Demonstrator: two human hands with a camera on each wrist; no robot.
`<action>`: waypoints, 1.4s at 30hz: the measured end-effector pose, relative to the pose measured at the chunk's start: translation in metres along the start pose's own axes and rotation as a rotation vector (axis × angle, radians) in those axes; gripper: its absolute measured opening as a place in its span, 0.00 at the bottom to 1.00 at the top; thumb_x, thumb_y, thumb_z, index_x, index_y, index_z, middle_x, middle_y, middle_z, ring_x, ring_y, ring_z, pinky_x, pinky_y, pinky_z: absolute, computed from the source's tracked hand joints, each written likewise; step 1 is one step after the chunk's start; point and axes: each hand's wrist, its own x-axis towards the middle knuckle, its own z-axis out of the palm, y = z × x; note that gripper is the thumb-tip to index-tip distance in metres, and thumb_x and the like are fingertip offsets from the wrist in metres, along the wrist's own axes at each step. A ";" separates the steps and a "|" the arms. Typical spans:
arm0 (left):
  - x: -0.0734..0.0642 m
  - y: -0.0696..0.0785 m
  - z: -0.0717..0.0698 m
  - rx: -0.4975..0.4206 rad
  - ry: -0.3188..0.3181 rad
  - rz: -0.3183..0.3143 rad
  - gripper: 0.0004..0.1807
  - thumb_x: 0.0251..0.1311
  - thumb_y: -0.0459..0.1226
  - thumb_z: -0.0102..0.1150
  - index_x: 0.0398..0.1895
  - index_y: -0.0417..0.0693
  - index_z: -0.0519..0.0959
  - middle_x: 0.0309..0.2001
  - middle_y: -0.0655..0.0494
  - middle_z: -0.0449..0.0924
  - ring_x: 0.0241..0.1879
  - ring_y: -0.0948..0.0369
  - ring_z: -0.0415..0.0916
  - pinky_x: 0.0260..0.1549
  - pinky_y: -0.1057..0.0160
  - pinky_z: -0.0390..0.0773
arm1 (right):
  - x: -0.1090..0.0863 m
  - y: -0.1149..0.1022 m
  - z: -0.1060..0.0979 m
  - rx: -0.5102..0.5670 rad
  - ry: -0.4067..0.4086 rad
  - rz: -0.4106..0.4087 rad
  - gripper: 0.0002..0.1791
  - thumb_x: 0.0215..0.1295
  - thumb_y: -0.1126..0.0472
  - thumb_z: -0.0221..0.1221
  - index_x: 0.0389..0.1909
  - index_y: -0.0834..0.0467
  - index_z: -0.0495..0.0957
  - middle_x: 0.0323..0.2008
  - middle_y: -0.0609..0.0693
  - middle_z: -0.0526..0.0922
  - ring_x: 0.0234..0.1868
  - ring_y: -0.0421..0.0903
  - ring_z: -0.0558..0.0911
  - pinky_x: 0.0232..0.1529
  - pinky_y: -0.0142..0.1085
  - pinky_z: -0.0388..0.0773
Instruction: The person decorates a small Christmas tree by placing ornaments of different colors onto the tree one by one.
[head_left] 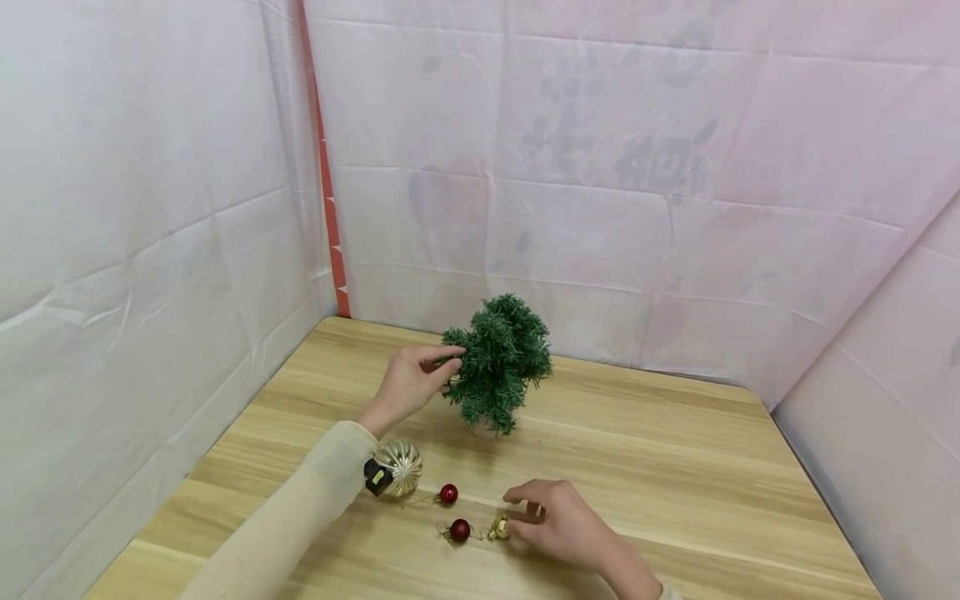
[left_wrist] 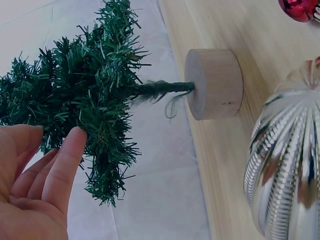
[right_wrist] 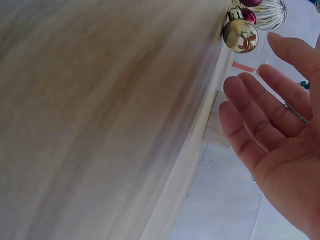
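A small green artificial Christmas tree (head_left: 501,354) stands upright on the table, on a round wooden base (left_wrist: 217,85). My left hand (head_left: 408,383) reaches to its left side. In the left wrist view its fingertips (left_wrist: 75,137) are at the branches, slightly apart; whether they press on a twig cannot be told. My right hand (head_left: 564,521) hovers low over the table beside a small gold bauble (head_left: 500,527). The right wrist view shows its fingers loosely bent and the palm holding nothing, with the gold bauble (right_wrist: 240,36) just off the thumb.
Two red baubles (head_left: 448,494) (head_left: 460,531) lie left of the gold one. A large ribbed silver-gold ornament (head_left: 401,468) sits near my left forearm, behind the black wrist camera (head_left: 377,477). Pale cloth walls (head_left: 600,208) enclose the wooden table (head_left: 675,467).
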 end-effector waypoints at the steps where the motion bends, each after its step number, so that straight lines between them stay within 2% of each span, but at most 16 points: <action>1: 0.000 0.001 0.000 -0.001 0.000 -0.002 0.15 0.68 0.38 0.61 0.56 0.57 0.83 0.48 0.51 0.85 0.33 0.52 0.86 0.34 0.51 0.86 | 0.000 0.000 0.000 0.003 -0.008 -0.003 0.18 0.62 0.53 0.68 0.50 0.55 0.84 0.44 0.48 0.87 0.33 0.31 0.79 0.33 0.27 0.80; 6: -0.001 0.002 0.000 -0.004 -0.002 -0.011 0.14 0.67 0.39 0.62 0.55 0.57 0.84 0.50 0.52 0.85 0.33 0.53 0.86 0.34 0.53 0.86 | 0.000 0.000 0.002 -0.004 -0.030 -0.040 0.17 0.60 0.57 0.69 0.50 0.57 0.84 0.44 0.48 0.87 0.37 0.34 0.82 0.38 0.29 0.82; 11: -0.001 0.002 -0.001 0.003 -0.010 -0.015 0.14 0.68 0.39 0.61 0.55 0.58 0.84 0.45 0.51 0.85 0.30 0.54 0.85 0.32 0.57 0.86 | 0.002 0.000 0.003 -0.008 -0.063 -0.054 0.18 0.60 0.58 0.69 0.51 0.57 0.84 0.45 0.46 0.86 0.42 0.36 0.83 0.42 0.31 0.82; 20: 0.000 0.002 -0.001 -0.009 -0.007 -0.008 0.15 0.68 0.39 0.61 0.56 0.56 0.84 0.51 0.52 0.84 0.32 0.52 0.85 0.36 0.50 0.86 | 0.005 0.001 0.005 0.002 -0.099 -0.090 0.15 0.57 0.64 0.68 0.47 0.54 0.85 0.41 0.42 0.85 0.37 0.32 0.79 0.36 0.28 0.79; 26: 0.000 0.003 -0.002 0.008 -0.009 -0.015 0.14 0.68 0.40 0.61 0.55 0.57 0.84 0.37 0.51 0.85 0.29 0.52 0.85 0.31 0.58 0.86 | 0.004 0.003 0.007 -0.025 -0.085 -0.105 0.15 0.56 0.65 0.68 0.45 0.56 0.85 0.40 0.42 0.85 0.36 0.31 0.78 0.35 0.26 0.77; 29: 0.001 0.002 -0.002 0.017 -0.009 -0.012 0.14 0.68 0.40 0.61 0.55 0.58 0.84 0.35 0.52 0.86 0.29 0.53 0.85 0.28 0.62 0.85 | 0.005 0.003 0.008 -0.022 -0.082 -0.114 0.15 0.56 0.65 0.69 0.46 0.57 0.85 0.39 0.43 0.85 0.35 0.31 0.78 0.35 0.27 0.78; 38: 0.002 0.000 -0.002 0.033 -0.001 -0.009 0.14 0.68 0.40 0.62 0.55 0.60 0.84 0.43 0.54 0.86 0.29 0.56 0.86 0.27 0.61 0.85 | 0.006 0.005 0.005 0.066 -0.113 -0.019 0.14 0.58 0.63 0.69 0.46 0.58 0.85 0.37 0.41 0.84 0.34 0.31 0.79 0.35 0.27 0.80; 42: 0.002 -0.001 -0.002 0.032 -0.004 -0.017 0.15 0.68 0.39 0.62 0.56 0.59 0.84 0.46 0.55 0.85 0.30 0.56 0.86 0.27 0.61 0.85 | 0.007 0.006 0.006 0.098 -0.116 -0.004 0.14 0.57 0.64 0.70 0.46 0.57 0.85 0.36 0.42 0.84 0.34 0.32 0.79 0.35 0.27 0.80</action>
